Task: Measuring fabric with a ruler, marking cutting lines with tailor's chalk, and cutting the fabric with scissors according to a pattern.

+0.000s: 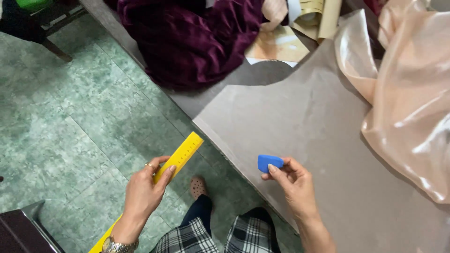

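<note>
My left hand [145, 189] grips a long yellow ruler [183, 153] out over the green floor, its far end pointing toward the table's edge. My right hand [293, 185] pinches a blue piece of tailor's chalk [268, 162] just above the near edge of a flat grey-beige fabric sheet [290, 117] spread on the table. The two hands are apart, with the table's edge between them.
Shiny peach fabric [412, 98] is heaped on the right of the sheet. Dark purple velvet [187, 37] lies bunched at the back, beside paper pattern pieces [276, 44] and rolled card [318, 14]. My slippered foot [198, 187] stands on the green tiled floor [70, 117]. A dark stool corner [23, 229] sits lower left.
</note>
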